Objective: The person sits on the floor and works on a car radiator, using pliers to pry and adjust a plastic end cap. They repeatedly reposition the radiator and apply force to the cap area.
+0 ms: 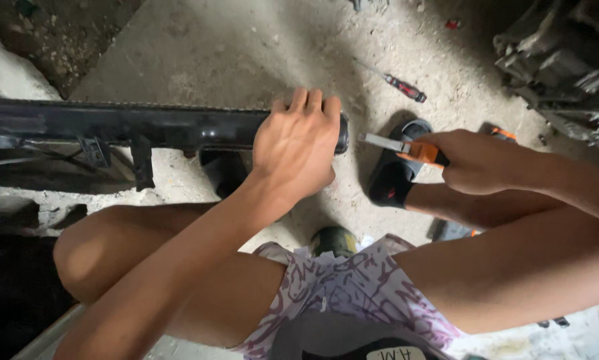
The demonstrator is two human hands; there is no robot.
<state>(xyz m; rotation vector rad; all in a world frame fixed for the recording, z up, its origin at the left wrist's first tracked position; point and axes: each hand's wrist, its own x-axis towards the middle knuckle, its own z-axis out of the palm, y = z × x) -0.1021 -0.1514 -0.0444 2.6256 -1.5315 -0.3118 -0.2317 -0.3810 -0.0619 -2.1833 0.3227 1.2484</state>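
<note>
Clasping ribbed black plastic bar (146,125): left hand (297,153); right hand (476,162) clenched on orange-handled flat-bladed tool (406,148)

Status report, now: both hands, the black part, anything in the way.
Left hand clamped over end of long black part. Right hand gripping orange-handled pliers, tip just off that end. Red screwdriver on floor beyond, clear.

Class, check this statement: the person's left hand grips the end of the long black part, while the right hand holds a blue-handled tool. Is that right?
Not quite. In the head view the left hand does grip the long black part, but the tool in the right hand has an orange handle, not blue.
</note>
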